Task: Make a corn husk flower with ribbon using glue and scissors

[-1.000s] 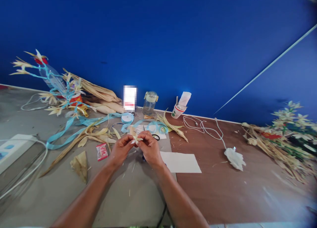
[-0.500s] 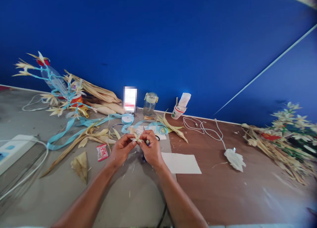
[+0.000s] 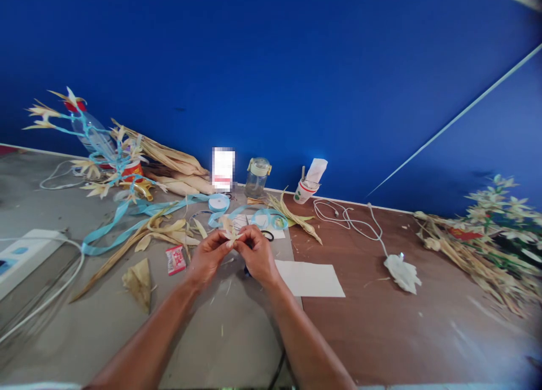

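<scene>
Both of my hands meet over the grey table point(image 3: 105, 322) and pinch one small pale corn-husk piece point(image 3: 231, 234) between their fingertips. My left hand point(image 3: 207, 257) grips it from the left with thumb and forefinger. From the right, my right hand point(image 3: 256, 253) has its fingers curled around it. Just behind my hands lie loose husk strips point(image 3: 167, 232), a light blue ribbon point(image 3: 127, 220) with its spool point(image 3: 218, 202), and black scissors point(image 3: 266, 235) partly hidden by my right hand.
White paper point(image 3: 311, 278) lies right of my hands on the brown table point(image 3: 402, 333). A red packet point(image 3: 175, 259), folded husk point(image 3: 138, 280) and white power strip point(image 3: 19, 257) are on the left. Jar point(image 3: 256, 177), paper cup point(image 3: 305, 189), white cable point(image 3: 351, 216) and husk flower bunches point(image 3: 483, 232) line the blue wall.
My fingers have shifted slightly on the husk piece, turning it between the hands. Both hands stay in the same spot.
</scene>
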Tool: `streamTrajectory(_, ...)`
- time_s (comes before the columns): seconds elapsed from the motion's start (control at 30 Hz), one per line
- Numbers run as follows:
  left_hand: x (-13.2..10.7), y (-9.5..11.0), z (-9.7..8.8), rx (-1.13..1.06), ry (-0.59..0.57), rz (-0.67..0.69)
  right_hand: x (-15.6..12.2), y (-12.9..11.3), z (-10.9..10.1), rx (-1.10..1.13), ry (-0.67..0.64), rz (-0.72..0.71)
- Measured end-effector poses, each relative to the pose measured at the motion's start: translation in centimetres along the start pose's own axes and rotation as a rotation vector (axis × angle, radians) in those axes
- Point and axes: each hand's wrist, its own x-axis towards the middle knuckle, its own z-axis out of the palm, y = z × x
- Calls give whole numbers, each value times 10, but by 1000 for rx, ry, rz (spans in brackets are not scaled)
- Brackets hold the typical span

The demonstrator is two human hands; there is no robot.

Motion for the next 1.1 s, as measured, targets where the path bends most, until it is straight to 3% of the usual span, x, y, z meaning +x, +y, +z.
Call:
streamTrajectory(0.23,-2,6,4,-51,-32,-49,2,-2,-4,41,-69,45)
streamTrajectory(0.4,-1,7,4,-122,37,-63,2,-5,-7,62,-141,90)
streamTrajectory(0.7,1,1,-1,-7,-54,29,-1,5,-6,52,-101,107)
streamTrajectory(0.93,1,2,2,-5,-46,80,0,4,-6,41,-95,88)
streamTrajectory(1.1,1,9,7,-105,27,100,0,-1,-7,-21,-68,86)
